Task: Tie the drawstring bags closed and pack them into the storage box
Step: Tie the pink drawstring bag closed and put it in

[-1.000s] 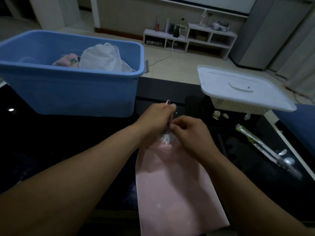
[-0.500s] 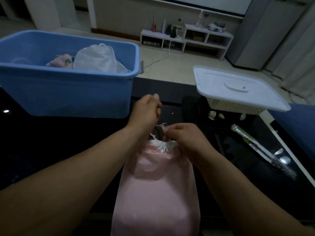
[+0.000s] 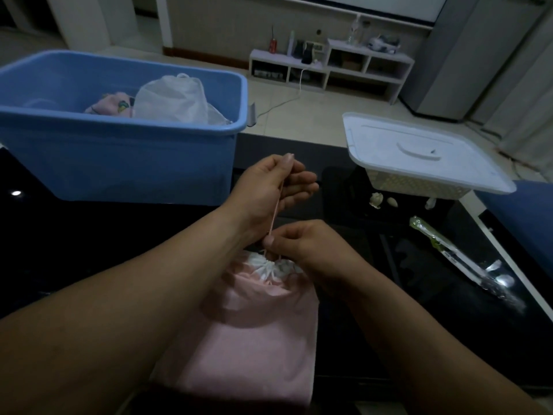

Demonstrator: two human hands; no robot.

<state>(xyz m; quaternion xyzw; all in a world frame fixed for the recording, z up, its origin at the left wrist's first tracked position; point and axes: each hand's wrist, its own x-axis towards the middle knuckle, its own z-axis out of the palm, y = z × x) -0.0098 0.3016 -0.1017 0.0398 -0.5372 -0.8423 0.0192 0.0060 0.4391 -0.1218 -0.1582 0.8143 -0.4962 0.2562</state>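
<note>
Pink drawstring bag (image 3: pixel 248 319) is lying on the dark worktop (image 3: pixel 89 250), mouth gathered: the tying step. Left hand (image 3: pixel 269 187) is pinching the drawstring (image 3: pixel 276 205) taut, and the right hand (image 3: pixel 302 244) is closing its grip on the cord at the neck. Judged next: knotting, then lifting into the blue storage box (image 3: pixel 119 163).

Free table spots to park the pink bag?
Bare dark tabletop left of the left forearm, in front of the blue plastic storage box. Another patch between the right hand and the clear-wrapped long packet. Crowded beside the white lidded basket: small pale bits.
</note>
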